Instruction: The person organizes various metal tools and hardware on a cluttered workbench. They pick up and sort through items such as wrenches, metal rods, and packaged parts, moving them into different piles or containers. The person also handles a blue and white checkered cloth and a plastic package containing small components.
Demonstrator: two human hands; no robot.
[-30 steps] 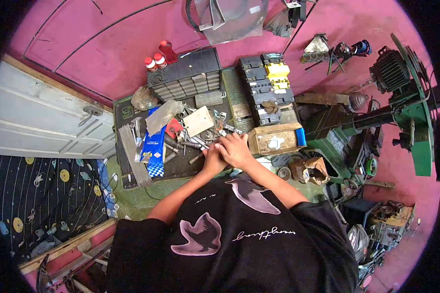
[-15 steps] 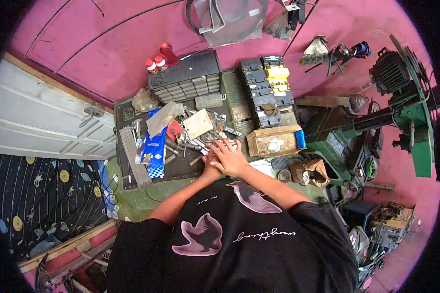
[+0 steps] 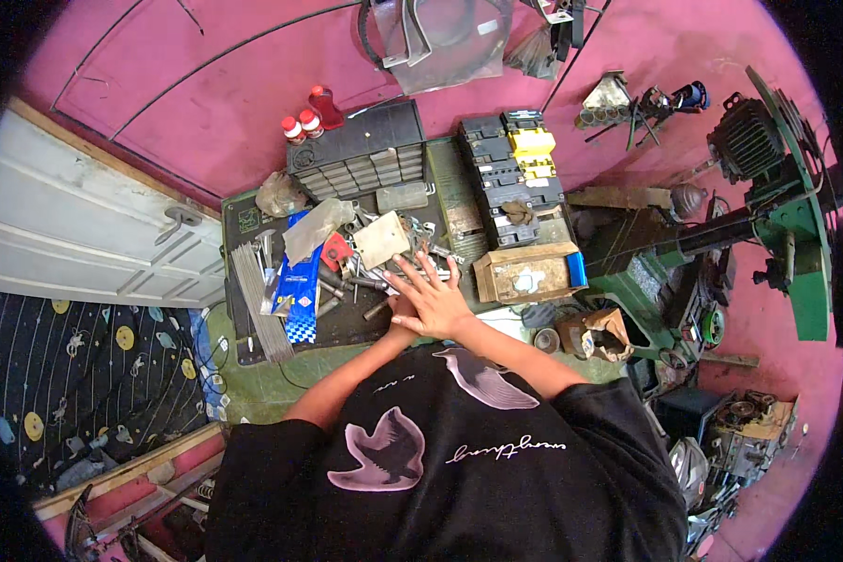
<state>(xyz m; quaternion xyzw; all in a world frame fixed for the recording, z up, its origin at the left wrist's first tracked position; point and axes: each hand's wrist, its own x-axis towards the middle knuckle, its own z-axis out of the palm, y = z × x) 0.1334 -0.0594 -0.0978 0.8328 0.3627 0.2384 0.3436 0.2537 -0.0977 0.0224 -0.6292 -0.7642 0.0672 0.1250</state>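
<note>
My right hand (image 3: 433,305) lies across my left hand (image 3: 404,321) at the near edge of the workbench, its fingers spread and nothing in its grip. Most of the left hand's fingers are hidden beneath it. Just beyond the fingertips is a pile of metal tools and parts, with a tan rectangular piece (image 3: 382,242) on top. Left of the hands lie short metal cylinders (image 3: 376,310), a red part (image 3: 335,251), a blue packet (image 3: 299,281) and a bundle of thin grey rods (image 3: 258,304).
A black drawer cabinet (image 3: 351,136) carries red-capped bottles (image 3: 310,120) at the back. Black and yellow blocks (image 3: 510,173) stand right of it, behind an open cardboard box (image 3: 502,279). Farther right is a green machine with a motor (image 3: 749,136). A white door (image 3: 94,211) flanks the bench's left.
My right hand's fingers have spread wider apart over the left hand. The left hand stays underneath, in nearly the same place.
</note>
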